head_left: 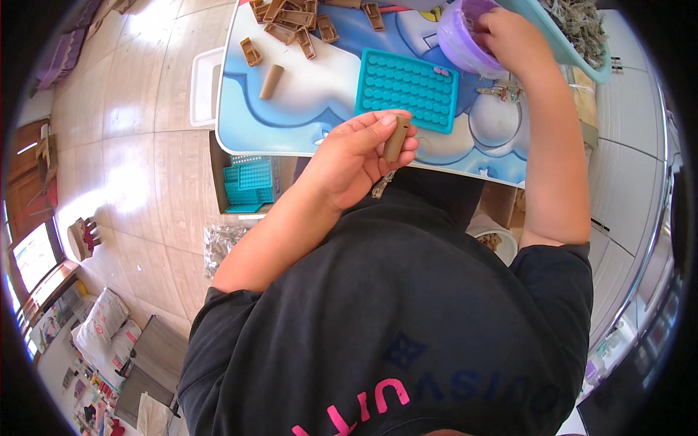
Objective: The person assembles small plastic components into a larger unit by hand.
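My left hand (350, 156), closed, grips a small brown oblong plastic casing (396, 139) with a little slot near its top, between thumb and fingers. It is in front of the table's near edge, just below a teal tray (371, 58) with rows of round cups. Two small lilac pieces (441, 71) lie at that tray's far right corner. My right hand (512, 40) reaches into a purple tub (458, 42) with its fingers bent inward. The fingertips are partly hidden, and I cannot make out what they pinch. Beside the tub lies a small tangle of wired parts (502, 91).
Several brown casings (294, 25) are heaped at the table's far left, with a single casing (271, 81) nearer. A pale green basin (600, 69) of wire-like parts stands far right. Below the left edge, a box holds teal trays (249, 182). A white bucket (503, 247) stands under the table.
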Motion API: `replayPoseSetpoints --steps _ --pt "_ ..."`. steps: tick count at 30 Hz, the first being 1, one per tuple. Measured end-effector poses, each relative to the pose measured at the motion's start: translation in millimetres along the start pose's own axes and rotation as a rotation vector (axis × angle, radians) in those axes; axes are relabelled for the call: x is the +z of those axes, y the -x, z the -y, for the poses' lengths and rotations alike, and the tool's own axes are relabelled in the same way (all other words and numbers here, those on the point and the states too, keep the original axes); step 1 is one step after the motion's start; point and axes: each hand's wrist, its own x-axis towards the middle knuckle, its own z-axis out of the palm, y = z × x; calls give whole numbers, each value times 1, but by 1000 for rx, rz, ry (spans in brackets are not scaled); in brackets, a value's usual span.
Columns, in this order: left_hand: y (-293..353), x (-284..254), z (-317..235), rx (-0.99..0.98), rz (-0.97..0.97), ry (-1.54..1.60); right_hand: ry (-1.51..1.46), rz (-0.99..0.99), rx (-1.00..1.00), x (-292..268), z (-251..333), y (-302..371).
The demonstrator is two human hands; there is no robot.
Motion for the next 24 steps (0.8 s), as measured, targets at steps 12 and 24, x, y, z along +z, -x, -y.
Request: replayPoseSetpoints --steps 12,24 --pt "1 -1 -2 -7 19 78 -456 -360 223 -8 15 37" --pt "-1 -1 1 61 -11 104 -883 -546 -147 44 109 109"
